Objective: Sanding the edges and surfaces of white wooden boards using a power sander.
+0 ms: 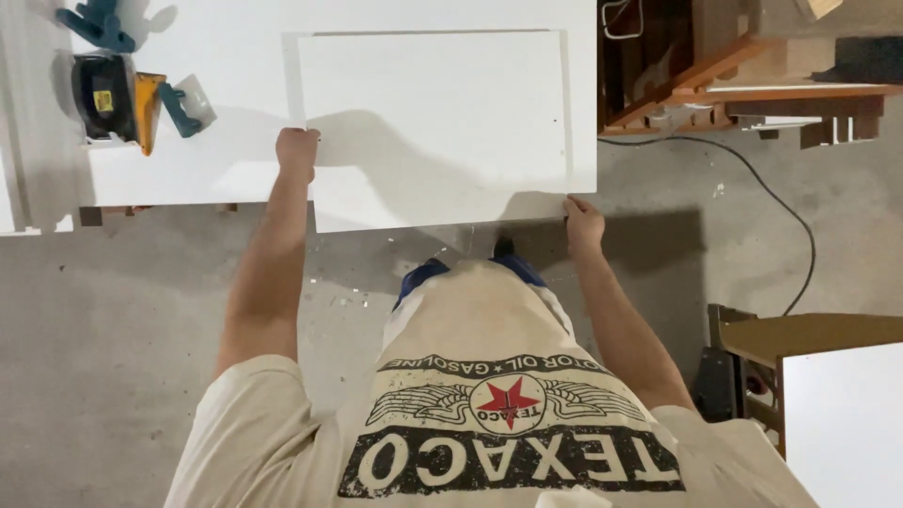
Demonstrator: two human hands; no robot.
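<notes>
Head view: left hand (pixel 297 150) curled tight on the white panel's (pixel 437 122) left edge, right hand (pixel 583 224) pinching its near right corner, over the white worktop (pixel 188 160).

small yellow label (pixel 103 100) on black tool (pixel 105 94)

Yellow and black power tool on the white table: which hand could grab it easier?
Probably the left hand. It grips the left edge of the flat white rectangular panel, on the same side as that power tool. The right hand holds the opposite corner.
</notes>
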